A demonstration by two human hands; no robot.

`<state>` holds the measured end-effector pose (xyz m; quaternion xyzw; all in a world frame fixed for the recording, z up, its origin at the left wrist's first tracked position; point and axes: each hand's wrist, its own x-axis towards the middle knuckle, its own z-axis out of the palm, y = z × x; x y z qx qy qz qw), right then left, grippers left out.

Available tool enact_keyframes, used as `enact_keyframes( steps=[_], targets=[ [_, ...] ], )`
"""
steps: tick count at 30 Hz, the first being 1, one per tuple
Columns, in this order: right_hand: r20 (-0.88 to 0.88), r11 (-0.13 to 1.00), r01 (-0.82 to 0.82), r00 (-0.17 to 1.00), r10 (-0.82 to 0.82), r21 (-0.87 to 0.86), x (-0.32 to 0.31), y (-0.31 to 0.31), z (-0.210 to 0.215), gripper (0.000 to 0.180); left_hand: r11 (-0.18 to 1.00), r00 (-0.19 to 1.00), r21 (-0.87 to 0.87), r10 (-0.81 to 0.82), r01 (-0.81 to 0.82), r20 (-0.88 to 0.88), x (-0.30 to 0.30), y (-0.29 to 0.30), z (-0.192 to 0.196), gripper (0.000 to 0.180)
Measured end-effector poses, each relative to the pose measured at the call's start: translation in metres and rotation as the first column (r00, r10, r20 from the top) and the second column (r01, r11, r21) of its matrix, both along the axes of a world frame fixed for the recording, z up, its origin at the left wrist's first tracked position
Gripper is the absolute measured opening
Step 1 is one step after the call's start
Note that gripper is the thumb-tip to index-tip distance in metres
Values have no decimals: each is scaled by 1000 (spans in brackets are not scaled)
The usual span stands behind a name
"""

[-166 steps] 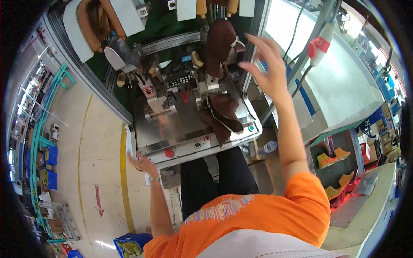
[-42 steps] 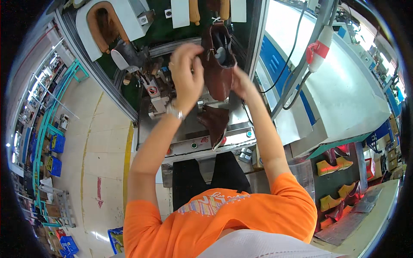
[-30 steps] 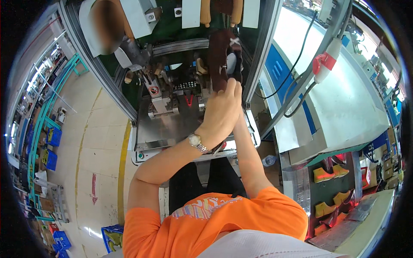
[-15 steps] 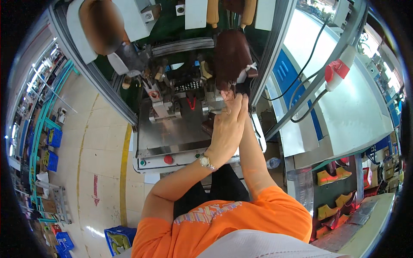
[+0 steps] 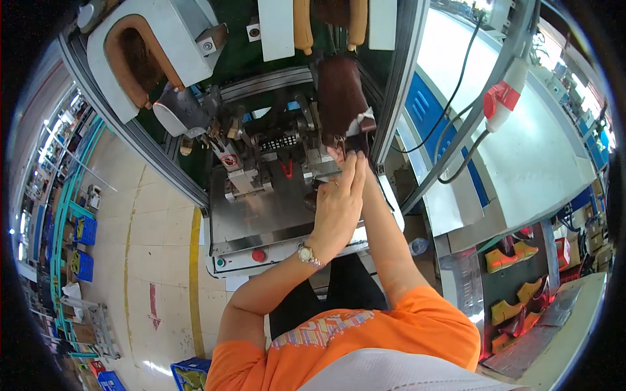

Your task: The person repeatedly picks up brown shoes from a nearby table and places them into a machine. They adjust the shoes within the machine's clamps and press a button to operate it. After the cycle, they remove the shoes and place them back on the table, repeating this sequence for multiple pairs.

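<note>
A dark brown leather shoe upper (image 5: pixel 341 98) sits over the right-hand station of a bench machine, its lower edge toward me. A white strip (image 5: pixel 360 121) shows at its right side. My left hand (image 5: pixel 339 203), with a watch at the wrist, reaches across to that lower edge. Its fingers are straight and close together, with the tips pressed to the leather. My right hand (image 5: pixel 367 172) is mostly hidden beneath the left. A few light fingertips show beside a small metal part, closed on the upper's edge. Another dark brown leather piece (image 5: pixel 312 201) lies left of my left hand.
The machine's steel plate (image 5: pixel 254 212) has a red button (image 5: pixel 259 255) on its front. Metal uprights (image 5: pixel 394 85) frame it. Tan curved pads (image 5: pixel 302 29) hang above. On the right are a red-and-white plug (image 5: pixel 503 98) and a rack of shoes (image 5: pixel 502 260).
The view has shifted slightly, so the machine sits a little lower and further left in the picture. Both hands stay at the upper's lower edge, and its white strip has moved slightly left.
</note>
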<state>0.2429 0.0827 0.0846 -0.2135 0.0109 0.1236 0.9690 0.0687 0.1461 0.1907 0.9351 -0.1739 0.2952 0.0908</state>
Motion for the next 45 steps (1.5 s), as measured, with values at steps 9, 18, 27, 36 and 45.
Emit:
enact_keyframes(
  steps=[9, 18, 27, 36, 45],
  targets=[
    [327, 236, 381, 915, -238, -894, -51, -143, -99, 46, 921, 966, -290, -251, 259, 66, -37, 47, -23, 55],
    [-106, -6, -110, 969, -221, -994, -113, -185, -205, 80, 352, 958, -921, -162, -166, -235, -82, 116, -153, 35],
    [563, -313, 487, 792, -234, -815, -101, -115, -152, 38, 383, 940, -914, -243, -133, -238, -101, 101, -184, 25],
    [-316, 758, -227, 948, 29, -612, -57, -40, -135, 25, 267, 899, -949, -354, -168, -259, -119, 111, -182, 22],
    [17, 757, -631, 766, 642, -170, -200, -25, 14, 24, -335, 826, -844, -526, -419, -202, -111, 128, -162, 37]
  ],
)
